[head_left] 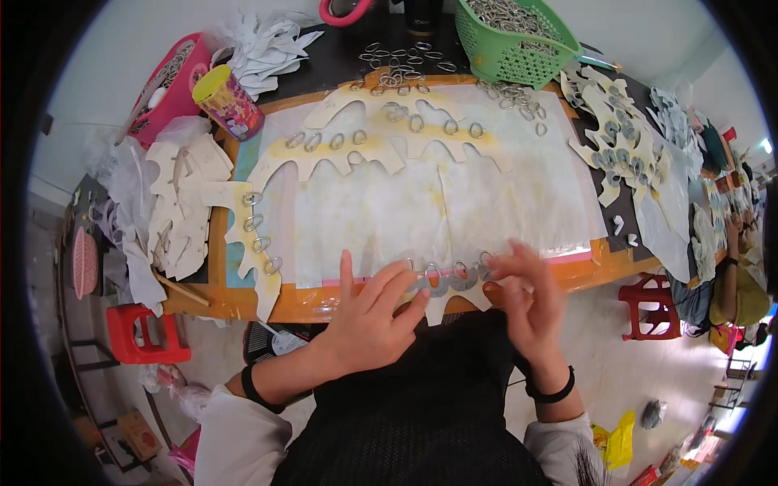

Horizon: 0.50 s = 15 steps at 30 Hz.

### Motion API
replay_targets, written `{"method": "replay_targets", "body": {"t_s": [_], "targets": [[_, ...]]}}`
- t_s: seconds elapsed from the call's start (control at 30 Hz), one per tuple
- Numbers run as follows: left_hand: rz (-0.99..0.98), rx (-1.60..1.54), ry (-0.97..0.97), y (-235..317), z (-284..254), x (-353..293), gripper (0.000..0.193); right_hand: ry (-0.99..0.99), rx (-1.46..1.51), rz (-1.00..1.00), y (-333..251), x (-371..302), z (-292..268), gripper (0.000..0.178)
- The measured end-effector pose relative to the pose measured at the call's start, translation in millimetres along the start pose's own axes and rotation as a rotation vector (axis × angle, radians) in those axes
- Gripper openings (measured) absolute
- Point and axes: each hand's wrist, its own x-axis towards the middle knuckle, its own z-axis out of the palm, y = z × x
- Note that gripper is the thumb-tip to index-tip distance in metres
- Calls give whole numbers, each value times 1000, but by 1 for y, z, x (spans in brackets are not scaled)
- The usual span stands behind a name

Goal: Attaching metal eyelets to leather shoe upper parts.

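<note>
At the table's near edge lies a scalloped cream-coloured piece (438, 308) with grey patches and several metal rings along it. My left hand (373, 316) is at its left end, fingers spread, the thumb and a finger resting against the piece. On the other side, my right hand (531, 304) is by the right end, its fingers bent and blurred by motion; whether they grip anything cannot be made out. Other scalloped pieces with rings (336, 154) lie further off on the white sheet (389, 211), smeared with yellow. One more ringed piece (258, 243) hangs along the left side.
Loose metal rings (397, 77) are scattered at the back, beside a green basket (506, 57) of rings. Left stand a pink basket (162, 113), a yellow-lidded can (231, 105) and stacked cream pieces (186, 227). Grey-patched pieces (624, 121) lie at right; red stools (146, 336) flank the table.
</note>
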Motion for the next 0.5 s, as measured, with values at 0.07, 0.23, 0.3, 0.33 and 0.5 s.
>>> {"method": "replay_targets", "body": {"t_s": [0.07,0.23,0.3,0.33,0.5], "targets": [[-38,11,49,3,2,-4,42,109,-117,-37,-8,5,5,34],[-36,-9,12,4,-4,-13,48,-80,-332,-356,-7,19,32,36],[-85,-155,64,1,-7,-15,50,-138,-366,-352,-3,17,36,39],[-113,-229,92,1,-9,-17,51,-159,-398,-358,-3,18,36,41],[-327,-347,250,-5,3,-13,44,-243,-517,-408,2,18,35,49]]}}
